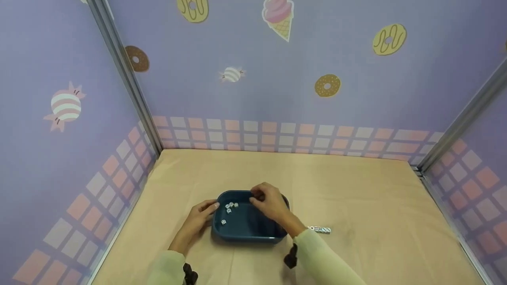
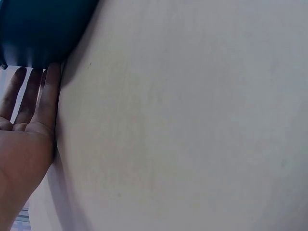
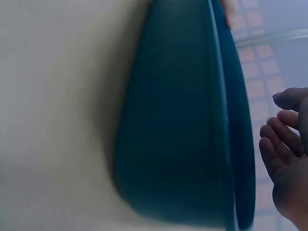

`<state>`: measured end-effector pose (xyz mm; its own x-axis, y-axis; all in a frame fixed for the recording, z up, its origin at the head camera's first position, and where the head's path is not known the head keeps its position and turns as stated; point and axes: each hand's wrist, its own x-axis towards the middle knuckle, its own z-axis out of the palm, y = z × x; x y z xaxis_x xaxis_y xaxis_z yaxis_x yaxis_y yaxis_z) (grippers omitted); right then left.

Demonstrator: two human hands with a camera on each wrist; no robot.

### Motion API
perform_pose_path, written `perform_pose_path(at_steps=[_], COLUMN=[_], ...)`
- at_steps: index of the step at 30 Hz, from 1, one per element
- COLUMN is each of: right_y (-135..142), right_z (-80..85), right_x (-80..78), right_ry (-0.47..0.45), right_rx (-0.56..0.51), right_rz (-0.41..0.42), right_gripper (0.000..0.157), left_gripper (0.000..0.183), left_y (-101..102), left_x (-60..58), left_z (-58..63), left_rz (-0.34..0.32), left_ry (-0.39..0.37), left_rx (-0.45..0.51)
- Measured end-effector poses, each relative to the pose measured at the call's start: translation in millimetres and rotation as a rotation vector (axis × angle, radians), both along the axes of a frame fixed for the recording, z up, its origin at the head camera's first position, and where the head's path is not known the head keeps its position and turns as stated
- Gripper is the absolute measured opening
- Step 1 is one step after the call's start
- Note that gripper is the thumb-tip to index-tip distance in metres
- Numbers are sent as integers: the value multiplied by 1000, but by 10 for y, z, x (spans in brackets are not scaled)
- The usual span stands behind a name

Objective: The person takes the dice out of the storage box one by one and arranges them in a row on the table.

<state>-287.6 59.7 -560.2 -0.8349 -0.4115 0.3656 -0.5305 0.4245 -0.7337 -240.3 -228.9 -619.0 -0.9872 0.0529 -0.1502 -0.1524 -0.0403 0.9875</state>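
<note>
My left hand point(image 1: 197, 220) rests straight fingers against the blue tray point(image 1: 247, 239), probably to steady it. My right hand point(image 1: 271, 202) hovers above the tray, thumb and fingers loosely curved, apart, nothing visible between them. Only the head view shows the white dice point(image 1: 228, 211) inside and the dice row point(image 1: 321, 230) alongside, perhaps kept within easy reach.

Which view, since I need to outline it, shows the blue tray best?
The head view: it shows the tray from above, with its inside and most of its rim, though the right hand hides part. The left wrist view shows only some outer wall, cut off by the frame; the right wrist view, an outer side and some rim.
</note>
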Motion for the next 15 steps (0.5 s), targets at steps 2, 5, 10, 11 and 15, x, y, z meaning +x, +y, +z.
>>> perform_pose_path(at_steps=[2,5,10,11,15], right_y=[-128,-288,-463,-486,-549], right_z=[-35,-118,-274,-300,-385], right_x=[10,24,49,53,63], right_ry=[-28,-49,-57,-57,-40], right_rx=[14,-3,-17,-13,31], right_rz=[7,9,-31,-43,-76], right_gripper=[26,26,27,28,29], left_gripper=[51,51,51,51,50], left_y=[10,18,17,14,-4], left_x=[-6,-13,-29,-29,-14], left_z=[-5,-8,-17,-17,-19], left_rz=[3,9,8,5,5], left_ry=[-7,-19,-19,-17,-20], left_rx=[5,18,25,26,26])
